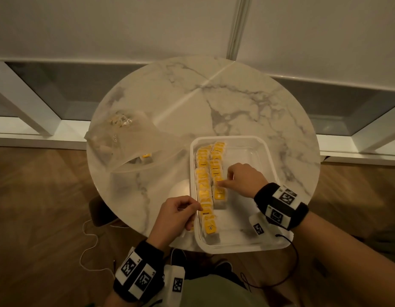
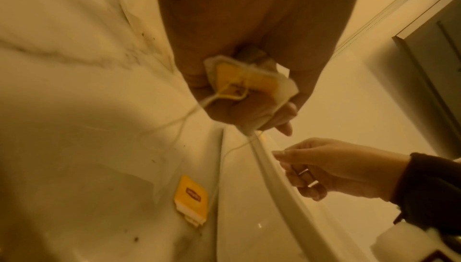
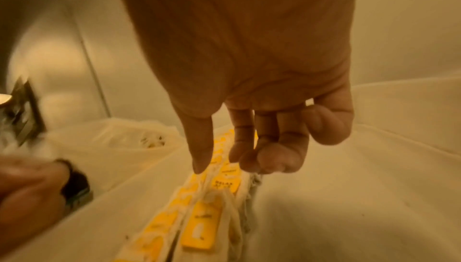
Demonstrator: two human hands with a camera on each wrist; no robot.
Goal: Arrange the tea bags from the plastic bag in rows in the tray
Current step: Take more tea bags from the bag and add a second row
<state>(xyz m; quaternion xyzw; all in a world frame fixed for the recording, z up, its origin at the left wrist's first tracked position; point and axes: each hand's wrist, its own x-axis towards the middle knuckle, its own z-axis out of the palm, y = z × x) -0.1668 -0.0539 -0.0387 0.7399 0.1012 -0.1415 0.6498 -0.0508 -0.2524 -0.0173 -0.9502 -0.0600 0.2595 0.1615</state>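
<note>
Tea bags [image 1: 211, 173] lie in two rows along the left side of the clear tray [image 1: 267, 151] on the marble table [image 1: 225, 96]. The left hand [image 1: 176, 214] grips one tea bag [image 2: 245, 89] at the tray's left rim. The right hand [image 1: 243, 179], fingers loosely curled and holding nothing, touches the second row. The plastic bag [image 1: 134, 140] lies left of the tray.
</note>
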